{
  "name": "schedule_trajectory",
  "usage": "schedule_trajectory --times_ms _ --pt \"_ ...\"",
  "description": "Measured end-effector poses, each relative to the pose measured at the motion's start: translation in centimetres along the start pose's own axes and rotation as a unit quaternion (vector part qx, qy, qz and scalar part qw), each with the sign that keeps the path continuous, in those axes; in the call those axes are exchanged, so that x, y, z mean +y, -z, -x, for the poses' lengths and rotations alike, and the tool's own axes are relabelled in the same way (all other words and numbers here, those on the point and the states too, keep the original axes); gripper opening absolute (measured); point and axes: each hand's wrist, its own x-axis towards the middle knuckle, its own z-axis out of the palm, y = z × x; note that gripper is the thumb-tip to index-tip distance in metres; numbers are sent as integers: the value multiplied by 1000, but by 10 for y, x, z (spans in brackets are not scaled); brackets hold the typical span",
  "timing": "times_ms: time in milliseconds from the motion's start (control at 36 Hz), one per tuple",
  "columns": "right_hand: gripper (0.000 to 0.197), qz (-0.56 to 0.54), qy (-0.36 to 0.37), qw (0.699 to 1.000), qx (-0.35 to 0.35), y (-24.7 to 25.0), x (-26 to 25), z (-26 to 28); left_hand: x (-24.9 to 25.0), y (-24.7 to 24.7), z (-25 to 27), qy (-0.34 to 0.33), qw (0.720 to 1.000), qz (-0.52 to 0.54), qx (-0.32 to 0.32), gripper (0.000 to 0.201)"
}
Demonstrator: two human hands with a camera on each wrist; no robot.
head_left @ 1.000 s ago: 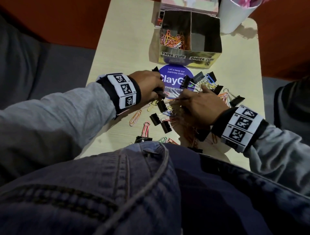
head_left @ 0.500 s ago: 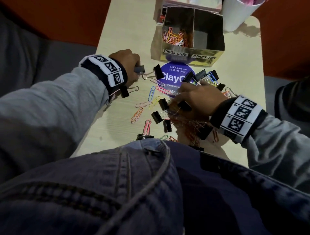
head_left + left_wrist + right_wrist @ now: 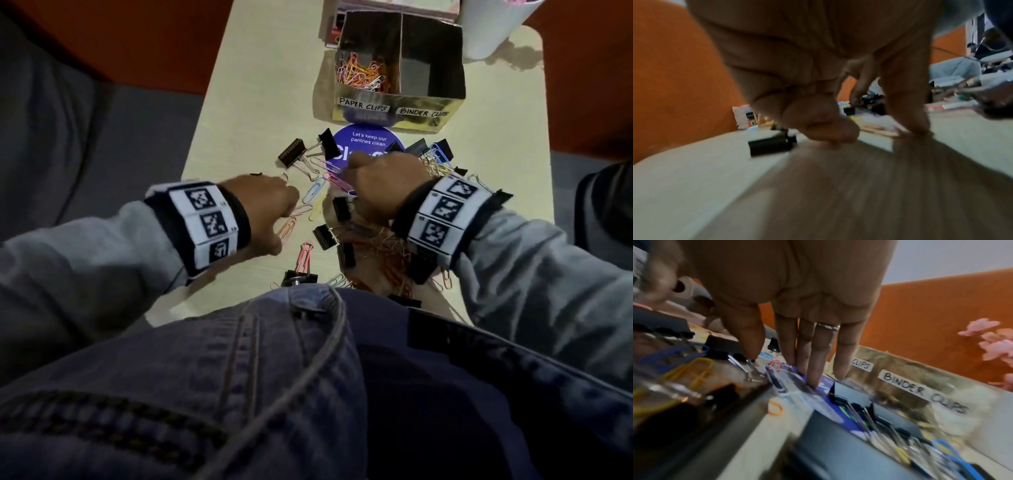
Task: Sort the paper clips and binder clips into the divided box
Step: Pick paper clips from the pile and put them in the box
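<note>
I have both hands low over the scatter of clips in the middle of the head view, and the divided box stands at the upper centre of that frame, its left cell marked PAPER CLIPS already holding a bright tangle of paper clips, its right cell marked BINDER CLIPS looking bare as far as I can see. My right hand has its fingers straight and pointing down, tips pressing on the purple round sticker and touching a pale paper clip; it grips nothing. My left hand sits lower left of the pile with fingers bent toward the counter, one tip touching the surface just beside a black binder clip; the wrist view is too blurred for me to tell whether it pinches anything. To do this pick well, I judge I should slide a single paper clip clear of the heap with the flat fingertips before pinching, since the wire loops at centre right of the head frame look interlocked and could drag neighbours along. Binder clips I would take by the black body, not the wire handles, and I would drop each kind well inside its own cell, clear of the divider.
</note>
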Motion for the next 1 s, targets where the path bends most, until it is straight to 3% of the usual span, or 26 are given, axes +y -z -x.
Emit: schedule_trajectory --times_ms 167,250,333,389,444,528,639,778,1000 --pt "44 -7 53 998 12 2 -12 -12 2 -1 -16 -15 998 38 44 20" --pt "52 1 98 995 -8 -1 -4 -5 4 3 -24 -18 995 65 71 27" --pt "54 -19 120 993 -4 -8 4 1 8 6 -30 -15 992 90 91 47" --pt "55 -57 108 992 7 -10 9 4 11 5 -31 -20 992 81 92 54" --pt "57 -75 65 995 18 -10 16 8 14 4 -29 -25 994 62 92 47" --pt "43 -29 8 999 9 -9 22 19 15 0 -25 -25 997 44 65 57" --pt "31 32 33 999 -5 -13 14 25 19 -1 -26 -34 995 65 70 66" --pt "38 16 63 998 17 -16 1 25 32 5 -39 -32 992 68 102 56" --pt "35 -166 60 984 -4 -16 6 27 38 7 -50 -76 991 18 106 37"
